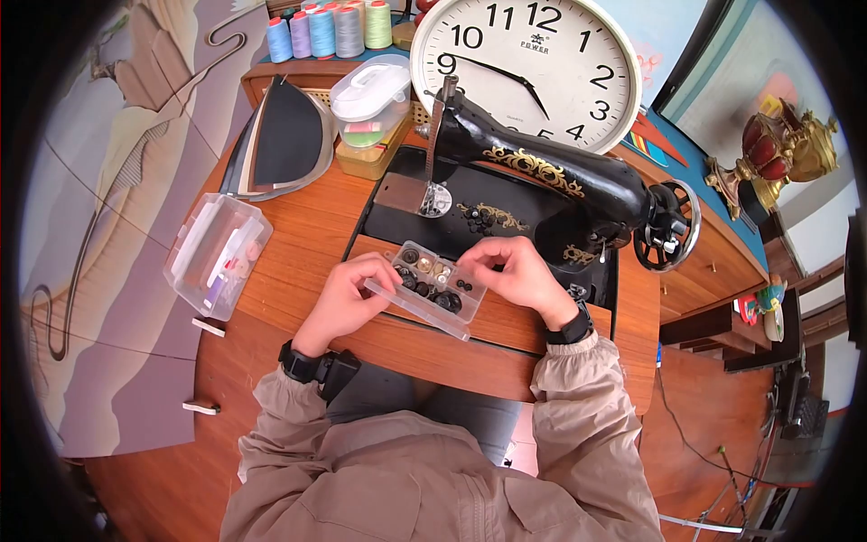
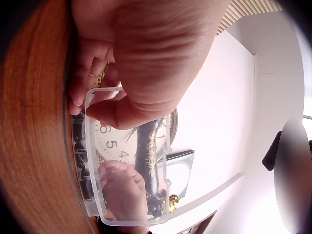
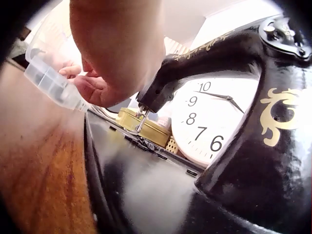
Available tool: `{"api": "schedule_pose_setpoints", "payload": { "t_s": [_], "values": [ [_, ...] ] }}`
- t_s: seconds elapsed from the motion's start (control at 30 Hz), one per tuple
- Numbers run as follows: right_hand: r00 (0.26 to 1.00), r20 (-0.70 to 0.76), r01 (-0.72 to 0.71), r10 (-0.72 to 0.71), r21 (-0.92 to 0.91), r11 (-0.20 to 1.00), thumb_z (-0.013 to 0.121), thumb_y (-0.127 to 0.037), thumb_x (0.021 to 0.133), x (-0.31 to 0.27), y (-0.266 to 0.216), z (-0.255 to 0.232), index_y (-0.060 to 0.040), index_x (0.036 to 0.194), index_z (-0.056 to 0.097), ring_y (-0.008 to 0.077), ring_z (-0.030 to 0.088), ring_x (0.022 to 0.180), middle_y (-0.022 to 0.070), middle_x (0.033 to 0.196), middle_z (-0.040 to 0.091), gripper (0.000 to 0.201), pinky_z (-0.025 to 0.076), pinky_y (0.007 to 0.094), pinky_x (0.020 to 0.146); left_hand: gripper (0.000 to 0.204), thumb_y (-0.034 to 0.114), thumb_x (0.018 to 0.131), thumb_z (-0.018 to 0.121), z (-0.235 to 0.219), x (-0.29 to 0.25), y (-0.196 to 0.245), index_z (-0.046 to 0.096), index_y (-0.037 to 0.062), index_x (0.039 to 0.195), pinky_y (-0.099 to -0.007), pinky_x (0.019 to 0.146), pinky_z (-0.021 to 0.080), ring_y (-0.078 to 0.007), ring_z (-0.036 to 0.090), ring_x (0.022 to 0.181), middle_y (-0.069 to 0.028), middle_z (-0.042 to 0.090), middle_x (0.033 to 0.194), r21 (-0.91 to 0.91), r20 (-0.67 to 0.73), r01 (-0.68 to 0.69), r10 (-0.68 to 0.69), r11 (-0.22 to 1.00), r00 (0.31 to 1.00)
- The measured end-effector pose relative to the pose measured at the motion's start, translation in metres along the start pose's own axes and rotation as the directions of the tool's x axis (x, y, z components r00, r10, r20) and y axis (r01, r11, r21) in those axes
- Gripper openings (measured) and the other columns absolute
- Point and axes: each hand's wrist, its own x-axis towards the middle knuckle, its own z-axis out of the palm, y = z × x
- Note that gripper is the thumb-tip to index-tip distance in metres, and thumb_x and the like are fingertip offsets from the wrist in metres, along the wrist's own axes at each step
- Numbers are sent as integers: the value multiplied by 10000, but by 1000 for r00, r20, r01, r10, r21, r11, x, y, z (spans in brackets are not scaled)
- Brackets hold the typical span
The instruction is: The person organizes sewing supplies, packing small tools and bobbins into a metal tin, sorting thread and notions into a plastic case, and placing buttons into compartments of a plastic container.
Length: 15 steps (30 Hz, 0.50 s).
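A small clear compartment box [image 1: 418,287] stands with its lid up at the front of the sewing machine bed. Dark round buttons [image 1: 446,301] and a few pale ones fill its compartments. My left hand [image 1: 355,291] holds the box at its left end; in the left wrist view the thumb [image 2: 105,111] lies over the raised clear lid [image 2: 158,222], with fingers behind it. My right hand [image 1: 511,271] bends its fingers over the box's back right corner. I cannot tell whether its fingertips pinch something. Several dark buttons [image 1: 483,217] lie on the machine bed.
The black sewing machine [image 1: 542,172] stands just beyond the box, its handwheel [image 1: 670,226] at the right. A large clock [image 1: 524,54] leans behind it. To the left are a clear plastic case [image 1: 217,253], a lidded tub [image 1: 368,90] and dark fabric pieces [image 1: 291,135]. Thread spools [image 1: 348,32] stand at the back.
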Motion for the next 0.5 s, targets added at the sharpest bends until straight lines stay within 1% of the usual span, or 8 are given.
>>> {"api": "schedule_pose_setpoints", "payload": {
  "t_s": [0.03,0.07,0.13,0.17,0.2,0.27,0.37,0.5],
  "values": [
    [994,-74,77,-84,-99,992,682,-22,886,2,7,0,2,982,731,88,639,681,25,809,711,110,513,245,617,80,-49,826,660,0,0,-1,625,19,801,-231,681,470,-95,608,844,-48,661,976,3,0,-5,5,1000,1000],
    [994,-72,77,-84,-100,992,682,-22,886,3,5,-1,2,982,731,88,639,681,25,809,711,110,513,245,617,80,-49,826,660,0,0,-1,625,19,801,-231,681,470,-95,608,844,-48,661,976,2,-3,-5,5,1000,1000],
    [954,-205,88,-221,-513,854,658,10,879,5,-1,-4,3,1041,724,220,680,767,98,934,708,175,553,297,717,81,-48,825,661,0,0,-2,626,21,802,-231,680,471,-97,609,842,-47,662,978,-1,-8,-9,9,1000,1000],
    [879,-159,267,-449,-615,742,647,31,866,9,4,-4,6,1058,716,339,658,910,154,1058,673,205,551,373,840,81,-48,825,661,0,0,0,626,21,802,-231,680,471,-97,609,842,-47,662,978,-2,-10,-9,9,1000,1000],
    [880,-158,267,-448,-617,741,647,31,866,9,7,-4,6,1058,716,339,658,910,154,1058,673,205,551,373,840,94,-52,809,667,0,0,4,619,25,788,-265,754,478,-137,623,875,-59,670,963,-8,-9,30,-30,1000,1000],
    [841,-123,250,-527,-775,580,656,42,848,11,11,-3,14,1045,708,370,634,989,173,1088,661,205,526,423,902,107,-57,794,673,0,0,6,613,29,774,-299,829,485,-177,637,909,-70,677,948,-17,-10,68,-69,998,998],
    [858,-122,239,-499,-765,598,679,70,836,11,19,-10,23,1015,695,360,646,949,155,1054,663,186,549,393,809,110,-67,786,665,0,-1,5,616,31,778,-296,826,485,-176,636,909,-67,675,947,-20,-9,59,-59,998,998],
    [877,-184,174,-444,-740,650,687,75,826,11,26,-13,23,962,694,363,653,928,151,1014,660,146,551,389,792,110,-70,784,660,0,0,5,616,30,783,-294,817,485,-173,632,907,-65,671,948,-19,-2,69,-69,997,998]
  ]
}}
